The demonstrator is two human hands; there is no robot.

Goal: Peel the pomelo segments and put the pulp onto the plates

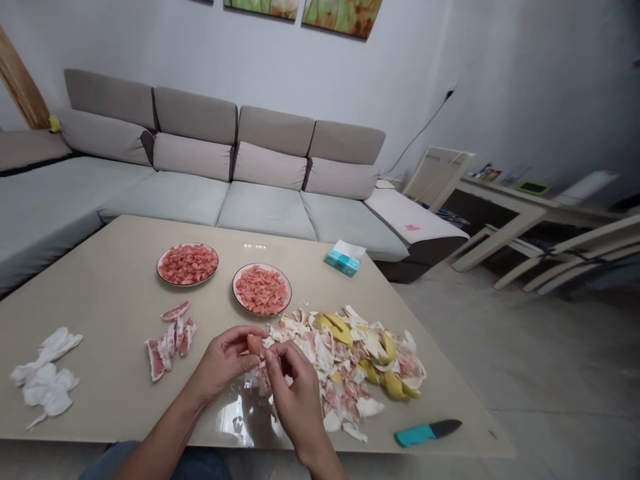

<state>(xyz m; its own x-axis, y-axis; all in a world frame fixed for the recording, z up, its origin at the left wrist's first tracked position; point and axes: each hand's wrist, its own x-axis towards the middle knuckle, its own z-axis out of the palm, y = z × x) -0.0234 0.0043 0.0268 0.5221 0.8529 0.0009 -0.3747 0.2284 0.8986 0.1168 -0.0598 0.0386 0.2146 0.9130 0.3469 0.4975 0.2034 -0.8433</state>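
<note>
Over the table's near side, my left hand (227, 360) is closed around a small piece of red pomelo flesh (255, 344). My right hand (296, 387) meets it there, thumb and forefinger pinched at the piece's right edge; whether a bit of membrane is between them I cannot make out. Right beside the hands spreads a heap of white and pink membrane and yellow pomelo peel (350, 360). Several unpeeled pomelo segments (170, 340) lie to the left. Behind the hands stand two plates of loose red pulp, a nearer plate (288, 308) and a farther plate (217, 268).
A knife (425, 433) with a turquoise handle lies near the table's front right edge. Crumpled white tissues (47, 380) are at the far left, and a blue tissue box (344, 260) stands at the back right. A grey sofa (265, 203) runs behind the table (115, 267).
</note>
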